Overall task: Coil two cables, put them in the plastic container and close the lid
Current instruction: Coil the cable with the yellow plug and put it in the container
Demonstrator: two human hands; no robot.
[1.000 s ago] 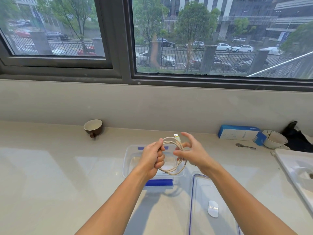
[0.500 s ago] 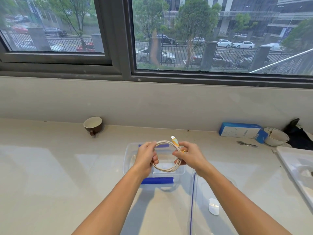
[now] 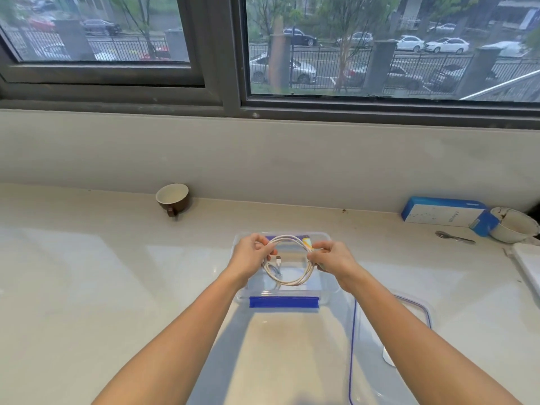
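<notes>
White cable (image 3: 287, 283), wound into a loop, hangs now lower than one second ago, directly over the open plastic container (image 3: 325, 285). The left hand (image 3: 252, 258) pinches the left side of the loop and the right hand (image 3: 331, 258) pinches the right side near the yellow plug. Earlier both hands held the coil higher and closer together, with the plug pointing up; now the loop is spread between them. I judge that the coiling of this cable is finished and the placing begins. A second cable may already lie inside, but I cannot tell. The lid (image 3: 420, 306) lies apart on the counter (image 3: 102, 273), so closing is not yet done.
</notes>
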